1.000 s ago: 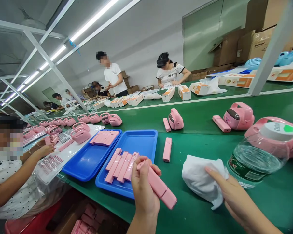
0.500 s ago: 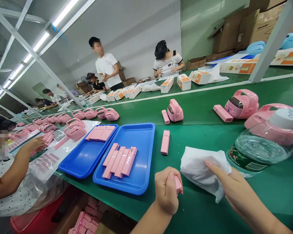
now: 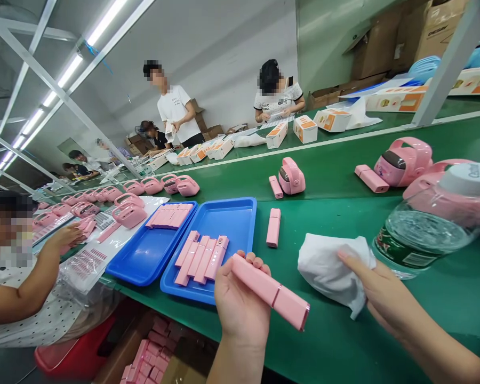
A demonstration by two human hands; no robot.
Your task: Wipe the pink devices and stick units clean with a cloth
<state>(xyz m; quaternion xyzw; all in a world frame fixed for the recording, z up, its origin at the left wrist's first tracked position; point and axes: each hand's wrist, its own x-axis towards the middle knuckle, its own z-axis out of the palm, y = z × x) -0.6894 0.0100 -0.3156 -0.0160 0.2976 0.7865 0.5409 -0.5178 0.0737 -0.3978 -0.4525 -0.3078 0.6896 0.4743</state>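
My left hand [image 3: 242, 304] is turned palm up, its fingers curled round a long pink stick-shaped plastic case [image 3: 274, 292] that points down to the right. In my right hand [image 3: 378, 285] is a bunched white cloth [image 3: 331, 266], pinched under the thumb. Another pink stick [image 3: 273, 228] lies on the green table [image 3: 324, 218] just beyond my left hand. Several more sit in the front blue tray [image 3: 240, 213] behind that hand, side by side. A large clear water bottle [image 3: 428, 240] with a white cap stands close by my right hand.
A second blue tray [image 3: 134, 261] holds a row of pink sticks. Pink handled devices [image 3: 292, 177] stand along the table's far side. White and orange boxes [image 3: 305, 129] lie beyond. A co-worker's arm [image 3: 32, 290] works at left. Below, a carton holds pink sticks [image 3: 146, 362].
My left hand has rolled from a fist to palm up and moved left, bringing the pink stick into full view. My right hand still holds the cloth in nearly the same place.
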